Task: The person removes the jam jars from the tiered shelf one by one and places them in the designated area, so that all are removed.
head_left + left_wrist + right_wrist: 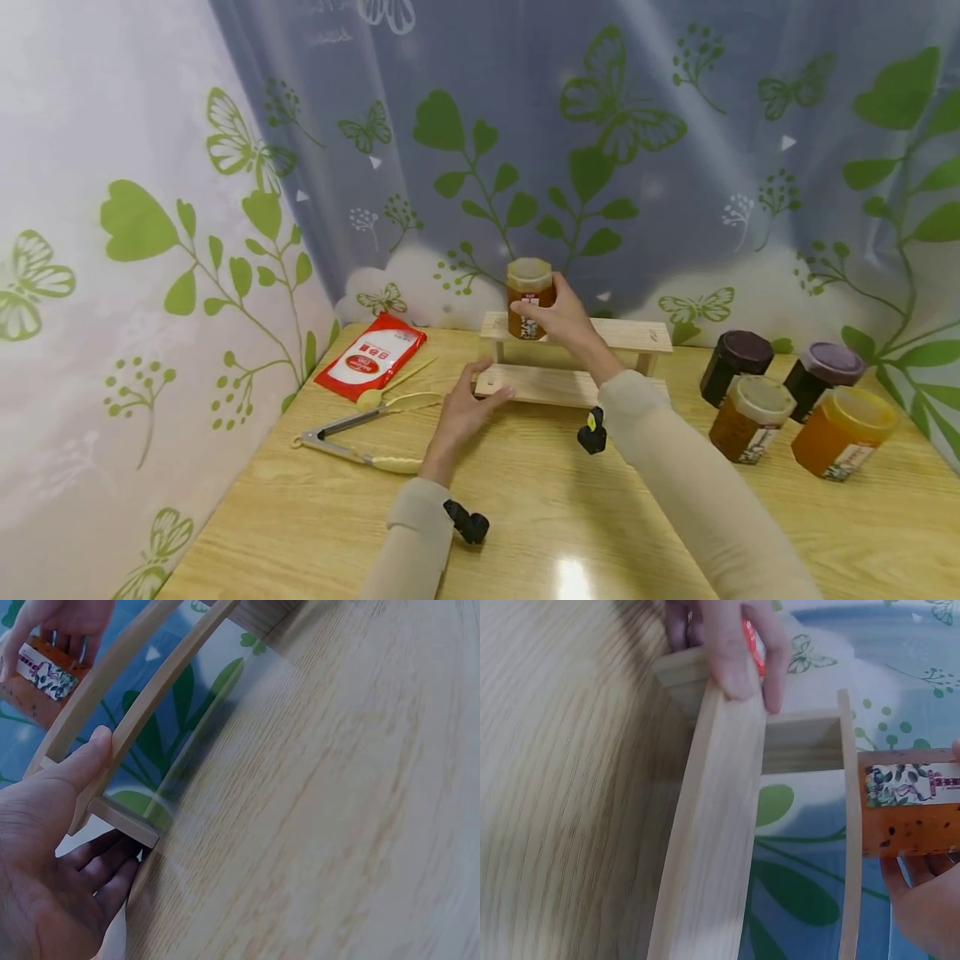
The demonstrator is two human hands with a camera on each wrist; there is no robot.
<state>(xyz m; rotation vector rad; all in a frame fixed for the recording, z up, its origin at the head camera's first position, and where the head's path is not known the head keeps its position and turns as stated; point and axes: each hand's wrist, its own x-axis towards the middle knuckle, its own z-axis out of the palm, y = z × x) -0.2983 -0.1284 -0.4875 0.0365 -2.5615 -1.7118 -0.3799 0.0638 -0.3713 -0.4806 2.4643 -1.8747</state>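
A two-step wooden rack (543,386) stands on the table near the curtain. My right hand (567,323) grips a jar (527,286) of amber, speckled contents with a pale lid and printed label. The jar is upright, its base right at the upper board (630,335), toward the rack's left end. With the thumb on top of the lower board (720,795), my left hand (463,410) holds the left end of the rack. In the left wrist view, that thumb (90,754) lies against the board and the other fingers reach behind the end piece (124,819).
Right of the rack stand two dark jars (737,367), a brown jar (752,419) and an orange jar (844,433). At left lie a red-and-white packet (372,354), tongs (348,427) and a yellow spoon (370,399). A patterned curtain (487,75) hangs behind the table.
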